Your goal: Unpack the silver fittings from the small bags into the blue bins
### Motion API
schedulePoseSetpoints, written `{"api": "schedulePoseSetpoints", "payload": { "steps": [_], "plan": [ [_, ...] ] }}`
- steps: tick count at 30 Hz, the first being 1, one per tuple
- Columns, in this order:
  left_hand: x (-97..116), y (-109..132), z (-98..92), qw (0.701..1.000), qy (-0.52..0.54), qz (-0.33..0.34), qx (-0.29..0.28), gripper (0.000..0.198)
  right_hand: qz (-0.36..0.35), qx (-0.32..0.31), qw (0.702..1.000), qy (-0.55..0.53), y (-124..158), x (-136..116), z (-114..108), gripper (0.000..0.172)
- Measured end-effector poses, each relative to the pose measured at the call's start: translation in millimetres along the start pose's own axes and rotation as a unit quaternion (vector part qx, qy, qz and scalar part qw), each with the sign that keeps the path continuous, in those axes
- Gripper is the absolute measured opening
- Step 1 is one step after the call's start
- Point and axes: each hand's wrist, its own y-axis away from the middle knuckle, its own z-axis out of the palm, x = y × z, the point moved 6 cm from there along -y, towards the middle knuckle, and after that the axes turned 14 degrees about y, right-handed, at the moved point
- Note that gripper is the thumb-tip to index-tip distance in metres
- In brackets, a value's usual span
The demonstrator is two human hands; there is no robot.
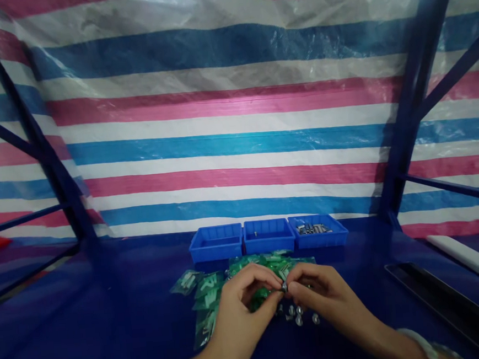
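My left hand [242, 306] and my right hand [322, 294] meet at the middle of the blue table, fingertips pinched together on a small silvery metal part [284, 287]. Under and behind the hands lies a heap of small green plastic bags [209, 298]. Several loose metal pieces [300, 314] lie on the table just below the fingers. Both hands are closed in a pinch.
Three blue plastic bins stand in a row behind the bags: the left bin [215, 242], the middle bin [269, 235], and the right bin [318, 229] with metal parts in it. A white object [465, 254] and a dark tray [443, 296] lie at the right. Blue rack posts flank a striped tarp.
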Motion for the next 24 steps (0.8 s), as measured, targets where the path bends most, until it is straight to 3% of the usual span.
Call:
{"api": "schedulePoseSetpoints", "payload": {
  "steps": [4, 13, 16, 20, 24],
  "plan": [
    [-4, 5, 2.2, 1.0, 0.001, -0.004, -0.002, 0.012, -0.004, 0.034, 0.999, 0.003, 3, -2, 2, 0.02],
    [-25, 3, 0.3, 0.988, 0.093, -0.125, 0.01, 0.018, -0.107, 0.054, 0.99, 0.08, 11, -22, -5, 0.013],
    [-27, 3, -2.0, 0.984, 0.111, -0.142, 0.008, 0.017, -0.098, 0.082, 0.989, 0.074, 10, -18, -16, 0.013],
    [-15, -17, -11.2, 0.997, 0.012, -0.072, 0.014, 0.01, -0.058, 0.099, 0.988, 0.105, -1, -1, -32, 0.016],
    [-3, -65, -14.2, 0.987, -0.147, 0.063, -0.009, 0.013, -0.074, 0.047, 0.976, 0.201, -11, 6, -32, 0.013]
  ]
}}
